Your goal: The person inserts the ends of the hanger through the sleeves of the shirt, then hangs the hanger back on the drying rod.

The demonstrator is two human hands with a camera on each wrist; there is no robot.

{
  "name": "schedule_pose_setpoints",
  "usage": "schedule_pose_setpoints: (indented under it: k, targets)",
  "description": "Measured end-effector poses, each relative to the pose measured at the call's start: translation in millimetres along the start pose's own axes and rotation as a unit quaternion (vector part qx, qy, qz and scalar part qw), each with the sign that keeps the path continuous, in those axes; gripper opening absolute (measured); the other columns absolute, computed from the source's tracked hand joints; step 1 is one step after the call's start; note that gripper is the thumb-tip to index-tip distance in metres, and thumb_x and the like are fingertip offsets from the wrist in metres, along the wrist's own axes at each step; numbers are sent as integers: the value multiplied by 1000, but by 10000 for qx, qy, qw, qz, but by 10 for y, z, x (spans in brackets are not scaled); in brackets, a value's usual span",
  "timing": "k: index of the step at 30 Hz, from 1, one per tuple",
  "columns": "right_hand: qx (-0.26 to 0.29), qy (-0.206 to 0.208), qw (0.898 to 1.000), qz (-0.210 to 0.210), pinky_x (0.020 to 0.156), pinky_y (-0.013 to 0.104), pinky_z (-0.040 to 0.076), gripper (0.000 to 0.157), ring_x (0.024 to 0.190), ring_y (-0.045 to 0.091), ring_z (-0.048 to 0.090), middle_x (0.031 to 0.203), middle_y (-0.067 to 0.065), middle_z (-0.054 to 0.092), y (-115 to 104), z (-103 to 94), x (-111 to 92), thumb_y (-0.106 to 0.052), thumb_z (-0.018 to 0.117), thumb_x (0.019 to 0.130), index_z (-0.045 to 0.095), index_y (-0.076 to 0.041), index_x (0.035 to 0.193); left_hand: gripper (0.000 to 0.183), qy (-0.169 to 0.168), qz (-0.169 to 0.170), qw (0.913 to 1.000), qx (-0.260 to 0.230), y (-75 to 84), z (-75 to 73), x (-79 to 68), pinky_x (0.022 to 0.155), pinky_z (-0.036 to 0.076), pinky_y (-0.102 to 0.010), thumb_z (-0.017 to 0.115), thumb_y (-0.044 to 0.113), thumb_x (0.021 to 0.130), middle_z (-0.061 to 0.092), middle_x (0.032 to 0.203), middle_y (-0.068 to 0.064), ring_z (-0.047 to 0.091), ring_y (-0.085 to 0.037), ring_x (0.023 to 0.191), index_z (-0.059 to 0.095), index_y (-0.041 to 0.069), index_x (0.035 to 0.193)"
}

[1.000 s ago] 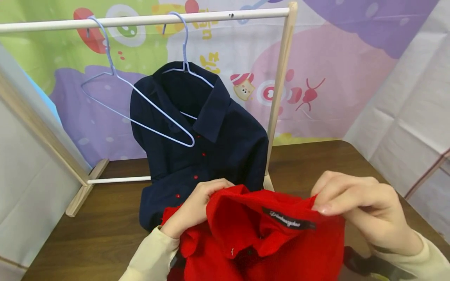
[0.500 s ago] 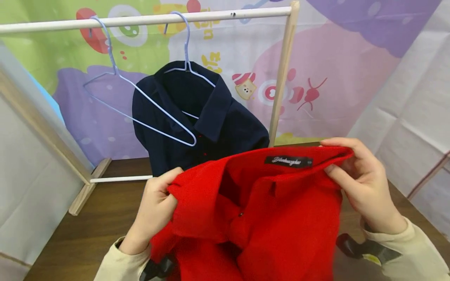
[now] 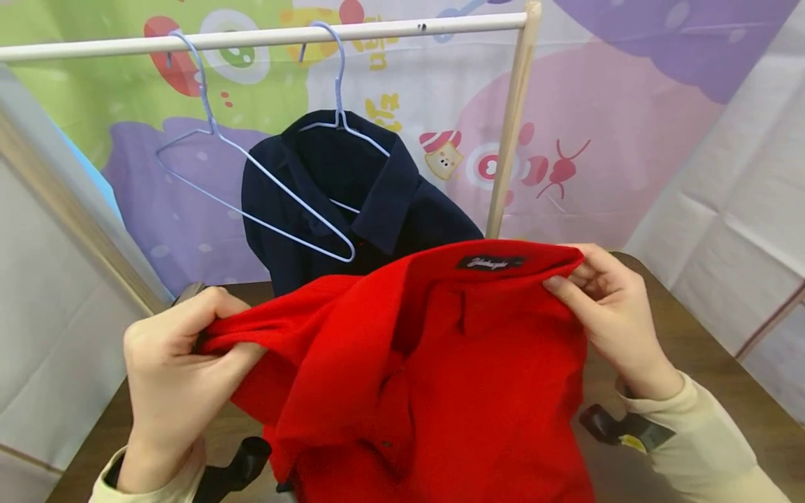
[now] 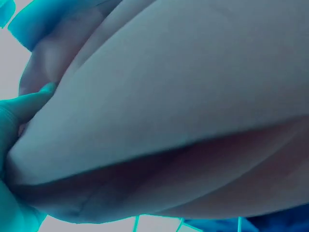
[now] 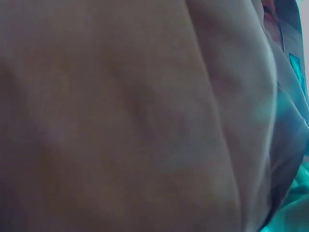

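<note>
A red collared shirt (image 3: 490, 377) is stretched between both hands in the head view, its dark label (image 3: 489, 263) showing inside the neck. My left hand (image 3: 182, 370) pinches one shoulder of it between thumb and fingers at the left. At the right, my right hand (image 3: 613, 307) grips the collar end, thumb in front. Cloth of the red shirt (image 4: 169, 87) fills most of the left wrist view, with the left hand (image 4: 19, 145) at its edge. In the right wrist view the shirt (image 5: 135, 116) covers nearly everything, and its colour looks washed out.
Behind the hands stands a rack with a white rail (image 3: 270, 38) and wooden posts (image 3: 512, 126). From it hang a bare pale-blue hanger (image 3: 251, 161) and a navy shirt (image 3: 409, 202) on another hanger (image 3: 340, 84). The brown tabletop (image 3: 685, 335) lies beneath.
My left hand has shifted from the collar out to the left, spreading the red shirt wide. The right hand rose with the collar, then moved slightly left; the label now faces up near the top.
</note>
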State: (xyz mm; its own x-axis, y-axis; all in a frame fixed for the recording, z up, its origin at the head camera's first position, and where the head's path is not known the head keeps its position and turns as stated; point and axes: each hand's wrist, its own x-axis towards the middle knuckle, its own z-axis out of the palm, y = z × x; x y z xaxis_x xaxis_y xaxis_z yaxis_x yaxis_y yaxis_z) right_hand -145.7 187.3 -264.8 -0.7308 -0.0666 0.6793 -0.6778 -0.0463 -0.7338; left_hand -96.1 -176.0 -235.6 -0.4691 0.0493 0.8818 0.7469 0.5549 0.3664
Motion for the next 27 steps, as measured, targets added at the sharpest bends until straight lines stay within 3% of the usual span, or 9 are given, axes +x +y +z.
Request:
schedule_pose_setpoints:
  k: [5,9,11,13,15,17,23,26,27]
  targets:
    - [-286,-183,9994,49,75,18,47,28,86,10,60,97,0,65,131,68,3,10,55,84,56,3,110,19,-961,-212,9921,773,-74,27,-13,46,29,-15,61,-3,67,44,57,8,34,1,53,54,15,64]
    - [-813,-584,9949,158,80,16,44,33,94,7,58,106,-5,61,240,116,-30,7,52,87,51,1,119,26,-2056,-903,9711,811,-302,116,-100,46,30,-18,63,-4,69,44,59,10,36,-1,53,54,20,67]
    - [-1099,-779,9906,257,80,15,44,35,95,7,58,107,-7,61,289,140,-59,5,52,87,49,1,122,22,-2734,-1235,9503,836,-437,166,-159,52,38,-19,65,1,72,55,69,11,46,-3,60,61,21,77]
    - [-1294,-919,9866,384,77,16,45,36,91,7,59,105,-10,63,338,169,-86,3,54,87,48,0,123,21,-3472,-1483,9235,679,-560,212,-214,63,45,-23,66,7,76,62,87,9,53,-6,74,64,21,91]
    - [-1277,-1017,9852,522,75,17,47,36,86,8,60,101,-10,64,386,199,-111,2,55,87,48,-1,123,26,-4126,-1696,8946,278,-655,244,-265,74,47,-27,66,12,79,61,106,6,54,-9,89,60,20,103]
    - [-1256,-1009,9849,627,72,18,47,34,82,8,61,97,-11,65,428,233,-135,1,56,87,50,-1,120,39,-4597,-1870,8679,-207,-719,260,-311,78,47,-28,66,12,79,56,114,2,54,-13,95,50,18,114]
    - [-1302,-756,9858,740,68,17,45,24,74,7,57,87,-10,62,503,310,-186,5,56,85,56,0,109,78,-5291,-2076,8055,-1679,-788,260,-366,83,47,-27,70,13,77,44,125,1,51,-16,103,23,24,138]
    - [-1391,-729,9852,693,67,17,44,24,72,7,55,85,-10,61,525,333,-200,6,56,85,57,0,107,79,-5536,-2080,7656,-2533,-807,274,-375,85,49,-30,70,16,77,42,128,-2,49,-18,108,23,23,139]
    - [-1423,-743,9846,686,66,17,44,23,72,7,55,84,-10,61,532,339,-203,6,56,85,57,0,107,75,-5569,-2089,7596,-2631,-810,282,-379,84,49,-31,70,17,78,43,127,-2,50,-18,108,26,22,138]
